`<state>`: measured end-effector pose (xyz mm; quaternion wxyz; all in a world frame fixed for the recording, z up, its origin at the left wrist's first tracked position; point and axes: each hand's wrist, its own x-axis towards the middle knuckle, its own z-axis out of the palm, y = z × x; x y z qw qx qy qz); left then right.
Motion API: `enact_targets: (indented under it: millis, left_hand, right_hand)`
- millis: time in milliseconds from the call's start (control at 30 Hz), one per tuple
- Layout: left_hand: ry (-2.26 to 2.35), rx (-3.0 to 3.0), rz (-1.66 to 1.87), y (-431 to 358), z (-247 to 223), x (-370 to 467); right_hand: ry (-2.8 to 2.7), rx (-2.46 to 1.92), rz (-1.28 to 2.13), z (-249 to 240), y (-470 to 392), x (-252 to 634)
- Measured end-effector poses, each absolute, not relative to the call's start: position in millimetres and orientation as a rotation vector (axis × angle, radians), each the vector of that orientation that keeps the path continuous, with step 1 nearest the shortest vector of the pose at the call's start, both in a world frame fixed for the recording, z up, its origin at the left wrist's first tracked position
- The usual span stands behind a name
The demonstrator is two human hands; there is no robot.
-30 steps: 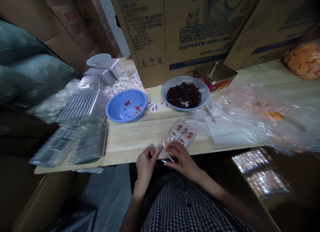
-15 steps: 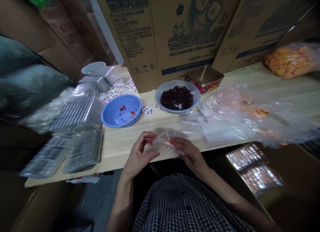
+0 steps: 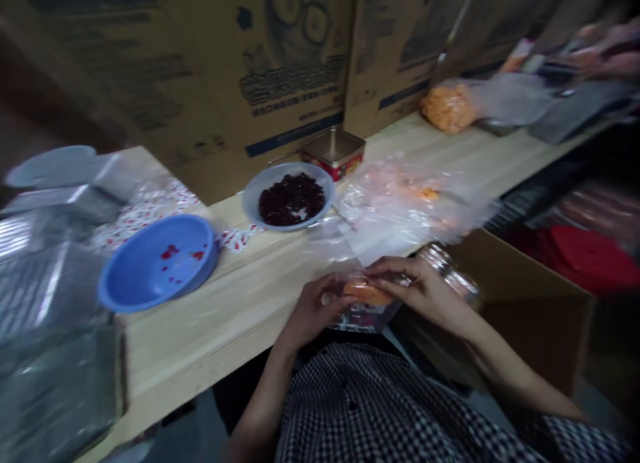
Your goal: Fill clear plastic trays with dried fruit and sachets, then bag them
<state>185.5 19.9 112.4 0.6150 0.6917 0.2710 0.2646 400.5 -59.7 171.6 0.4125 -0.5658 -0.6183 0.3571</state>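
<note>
At the table's front edge, my left hand (image 3: 315, 310) grips the left side of a clear plastic package (image 3: 357, 320). An orange piece (image 3: 369, 291) shows at its top, between my two hands. The fingers of my right hand (image 3: 413, 284) are closed on the package's right side. Just behind the hands lie flat clear bags (image 3: 330, 240) and a white sheet (image 3: 383, 240). A pale bowl (image 3: 250, 210) of dark red pieces (image 3: 290, 200) stands farther back. To the left is a blue basin (image 3: 150, 270) with a few small red bits in it.
Clear plastic trays (image 3: 40, 283) are stacked at the left. Large cartons (image 3: 295, 63) stand behind the table (image 3: 225, 316). A red tin (image 3: 334, 153), a crumpled plastic bag (image 3: 405, 196) and a bag of orange pieces (image 3: 450, 106) lie rightward. An open carton (image 3: 525, 303) is below right.
The view has swung to the right. My hands have come closer together, and an orange piece now shows between them. My left fingers have closed on the package.
</note>
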Motion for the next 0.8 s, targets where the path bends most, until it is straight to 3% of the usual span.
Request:
enact_targets:
  millis: [233, 333, 433, 633, 800]
  left_hand:
    - [0.636, 1.79, 0.533, 7.8, 106.0, 222.2]
    - [0.726, 1.755, 0.484, 8.6, 92.8, 217.7]
    - [0.786, 1.732, 0.444, 6.3, 80.4, 210.6]
    - [0.912, 1.685, 0.425, 3.7, 62.9, 190.0]
    - [0.992, 1.686, 0.419, 6.5, 57.3, 169.2]
  right_hand:
    - [-1.158, -1.964, 0.253, 213.6, -182.8, 525.5]
    - [-0.975, -2.204, -0.065, 178.6, -230.5, 585.7]
    - [-0.791, -2.479, -0.181, 106.1, -256.7, 628.3]
    - [-0.706, -2.749, 0.173, -25.7, -267.3, 625.3]
    - [-0.669, -2.819, 0.473, -56.1, -275.5, 599.3]
